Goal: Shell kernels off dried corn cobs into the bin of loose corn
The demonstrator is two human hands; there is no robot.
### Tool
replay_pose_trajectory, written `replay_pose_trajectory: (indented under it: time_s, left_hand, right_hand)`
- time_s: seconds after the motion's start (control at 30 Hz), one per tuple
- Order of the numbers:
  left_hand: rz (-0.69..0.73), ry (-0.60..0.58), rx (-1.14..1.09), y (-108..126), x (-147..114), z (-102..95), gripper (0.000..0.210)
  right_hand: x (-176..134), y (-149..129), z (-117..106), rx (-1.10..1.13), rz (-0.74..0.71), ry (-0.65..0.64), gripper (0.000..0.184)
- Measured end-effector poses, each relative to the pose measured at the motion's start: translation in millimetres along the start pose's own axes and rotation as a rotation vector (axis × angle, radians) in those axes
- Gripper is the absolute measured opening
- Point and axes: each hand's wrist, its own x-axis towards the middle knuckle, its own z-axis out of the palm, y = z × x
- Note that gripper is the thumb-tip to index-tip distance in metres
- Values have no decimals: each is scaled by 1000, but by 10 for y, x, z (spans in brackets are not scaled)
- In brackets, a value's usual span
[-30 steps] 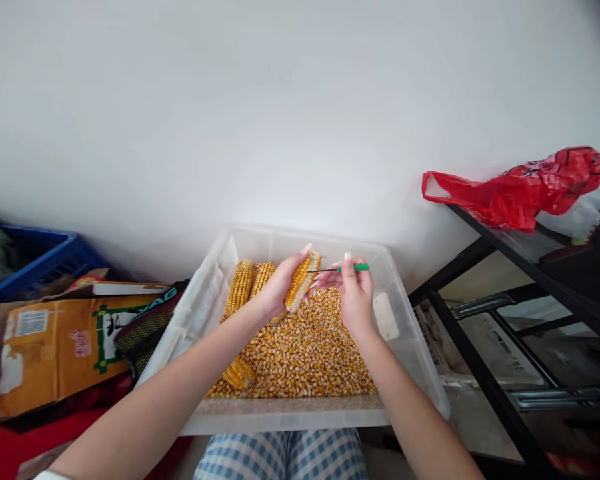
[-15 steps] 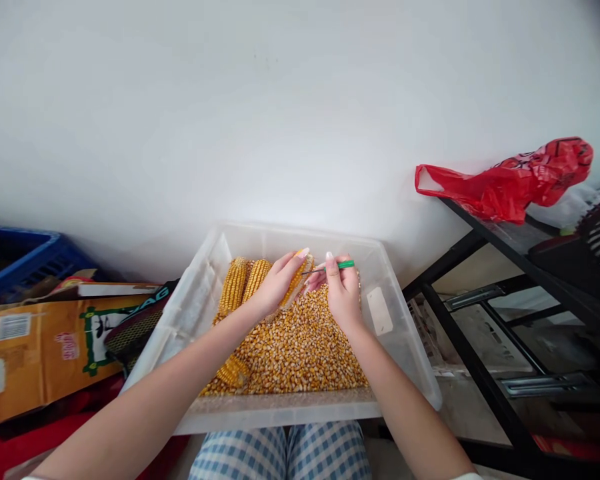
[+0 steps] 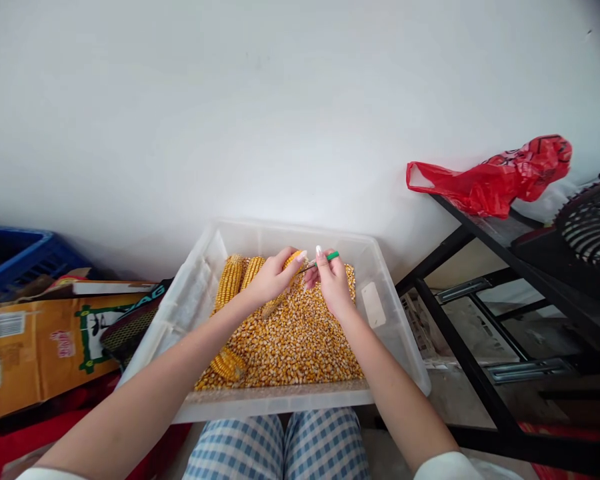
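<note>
Just now, in the head view, your left hand (image 3: 275, 275) and your right hand (image 3: 334, 283) came nearer to each other, and the gap between the thumbs became narrow. The held maize cob (image 3: 294, 259), which one second earlier showed a pale strip along its side, was now mostly hidden behind your left hand. The thin tool with a green handle (image 3: 333, 255) also became steeper: the handle pointed up and to the right, the shaft down toward the cob. For the work on this cob, I judged that the tool was kept close to the same piece — but whether its tip touched the cob, I could not tell.

About the pose: your left hand was wrapped around the cob with its back upward, and the left forearm (image 3: 165, 373) crossed the plastic bin (image 3: 280, 402) from the lower left. Your right hand pinched the tool between thumb and fingers, thumb upward; neither hand was spread. The held cob was above the loose kernels (image 3: 295, 347), in the far half of the bin. Two full cobs (image 3: 229, 283) lay left of it — and another cob (image 3: 229, 365) rested nearer to you.
</note>
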Motion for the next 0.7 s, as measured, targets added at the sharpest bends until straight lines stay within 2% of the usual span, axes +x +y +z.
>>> replay_pose_trajectory:
  time_s: [0.3,0.5,0.6,0.7]
  left_hand:
    - [37,-71,190,46,3,-75,36]
    - [68,-179,288,21,8,-122,35]
    - [-19,-79,161,-29,49,-96,38]
    - [-214,32,-158,-68,93,-67,42]
  right_hand:
    - [26,39,-26,-34,9,-35,35]
    - [11,97,-8,-129,11,-107,36]
    - [5,118,13,-95,28,-81,36]
    - [16,103,17,3,5,26,37]
